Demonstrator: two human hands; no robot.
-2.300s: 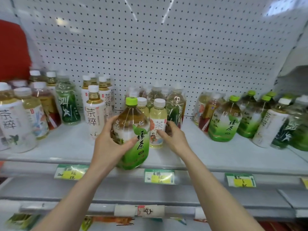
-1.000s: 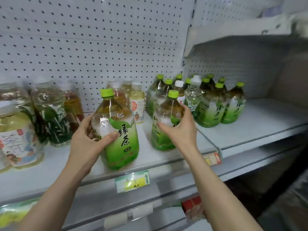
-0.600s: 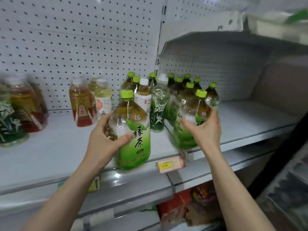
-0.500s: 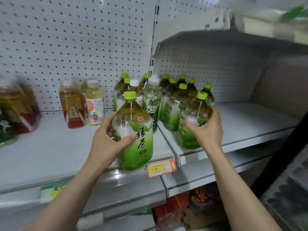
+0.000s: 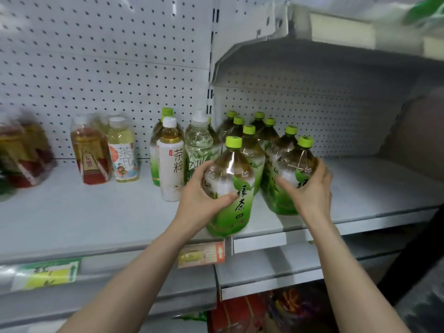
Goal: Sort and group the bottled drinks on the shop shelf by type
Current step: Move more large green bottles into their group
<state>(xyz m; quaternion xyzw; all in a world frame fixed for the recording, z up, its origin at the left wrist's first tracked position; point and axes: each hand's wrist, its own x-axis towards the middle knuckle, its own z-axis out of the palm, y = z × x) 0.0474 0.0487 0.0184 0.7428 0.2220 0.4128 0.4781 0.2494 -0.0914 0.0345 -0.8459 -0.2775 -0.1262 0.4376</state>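
My left hand grips a green-capped green tea bottle at the front edge of the shelf, near the joint between two shelf sections. My right hand holds a second green tea bottle, which stands on the right shelf section at the front of a cluster of several identical green-capped bottles. Just left of the cluster stand a white-labelled tea bottle and a clear bottle with a green leaf label.
Further left on the shelf are a pale yellow tea bottle, a red-labelled amber bottle and blurred red-labelled bottles at the edge. Pegboard backs the shelf. An upper shelf overhangs the right section. Price tags line the front rail.
Both hands have carried their green tea bottles rightward along the shelf to the green-capped cluster. The right-hand bottle now rests against the cluster's front; the left-hand bottle is closer to it.
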